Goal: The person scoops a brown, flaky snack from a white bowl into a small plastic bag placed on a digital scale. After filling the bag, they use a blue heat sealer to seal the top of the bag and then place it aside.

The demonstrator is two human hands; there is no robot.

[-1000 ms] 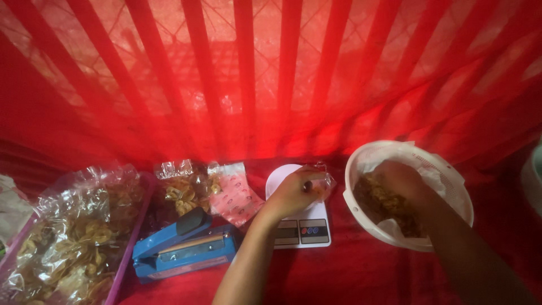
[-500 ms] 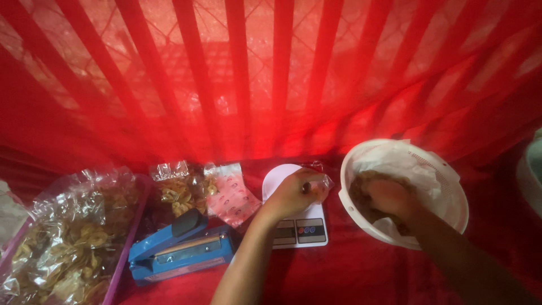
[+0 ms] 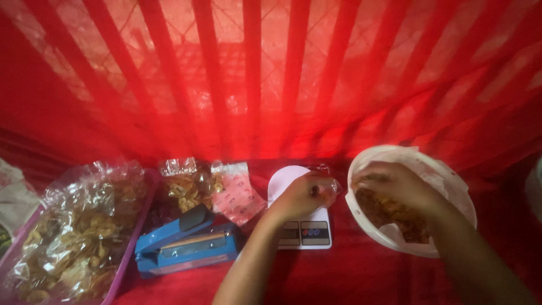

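Steadying a small clear bag upright over the white scale, the left hand pinches its mouth while the right hand, fingers curled, gathers chips in the white bowl.

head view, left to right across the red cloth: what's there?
Purple tray of bagged chips → blue heat sealer → pink-printed packet → left hand holding a small clear bag over the white scale → right hand in the white bowl.
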